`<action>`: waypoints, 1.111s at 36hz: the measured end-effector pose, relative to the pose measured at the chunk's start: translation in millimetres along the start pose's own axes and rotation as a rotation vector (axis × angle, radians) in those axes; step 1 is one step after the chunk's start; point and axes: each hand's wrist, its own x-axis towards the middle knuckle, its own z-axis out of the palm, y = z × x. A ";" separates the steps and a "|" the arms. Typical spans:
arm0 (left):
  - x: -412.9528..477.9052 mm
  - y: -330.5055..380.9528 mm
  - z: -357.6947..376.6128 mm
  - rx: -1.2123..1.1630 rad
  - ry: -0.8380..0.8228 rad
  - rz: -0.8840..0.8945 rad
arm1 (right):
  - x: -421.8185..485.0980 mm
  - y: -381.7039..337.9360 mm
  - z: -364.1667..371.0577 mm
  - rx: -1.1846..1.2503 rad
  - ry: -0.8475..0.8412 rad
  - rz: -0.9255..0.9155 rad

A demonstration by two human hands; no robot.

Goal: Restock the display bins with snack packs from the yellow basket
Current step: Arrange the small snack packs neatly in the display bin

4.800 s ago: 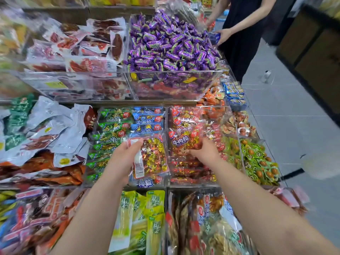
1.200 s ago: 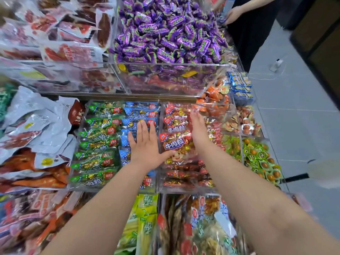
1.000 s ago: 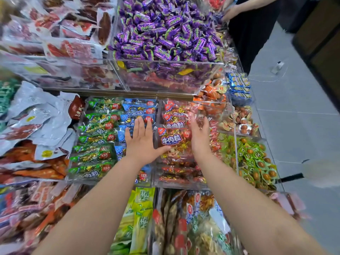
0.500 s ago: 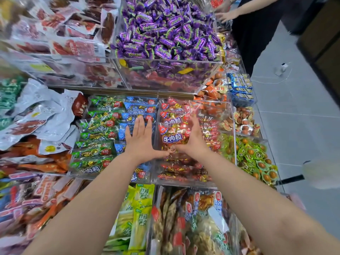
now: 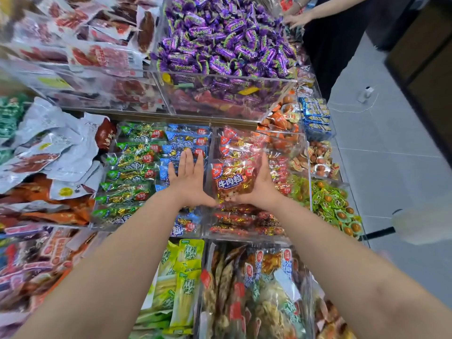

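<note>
Red beef-cube pack [image 5: 233,181]: lies face up on top of the heap in the red-pack bin [image 5: 247,238]. Its long axis runs away from the person, with the printed name toward the near end.
Left grip [image 5: 189,182]: released, a bare hand with fingers straight and together. It lies flat over the blue packs [image 5: 188,140] on the far side of the clear divider [image 5: 210,148], and only its spread thumb reaches toward the pack's near left corner.
Right grip [image 5: 263,187]: also released, nothing clenched. Its straight fingers lie along the pack's right long edge, and its thumb crosses under the near edge toward the left thumb. Whether the two thumbs touch, I cannot tell.
Relation that counts: the pack sits between the two palms, to the right of the left one and to the left of the right one. The right grip is nearer, against the pack's edge, while the left palm is in the neighbouring compartment.
Step in hand: probably squaring this pack into its stack rather than lifting it.
Next move: likely a sideways nudge across the short axis from the right grip, toward the divider, then a press down.
Risk: the film looks glossy and the heap uneven, so the pack may slide or tilt.
Yellow basket: not in view.
</note>
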 end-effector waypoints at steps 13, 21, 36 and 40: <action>-27.9 7.7 -1.5 -0.310 0.307 0.067 | -107.7 -8.4 -4.3 0.178 0.327 0.285; -112.5 78.2 38.9 -0.522 0.300 0.594 | -225.6 24.7 19.6 0.620 0.801 0.438; -212.3 112.3 263.9 0.171 -0.807 0.527 | -535.8 153.2 211.9 1.267 0.882 1.342; -235.2 116.3 294.3 0.430 -0.897 0.506 | -598.5 159.3 251.5 1.421 0.965 1.468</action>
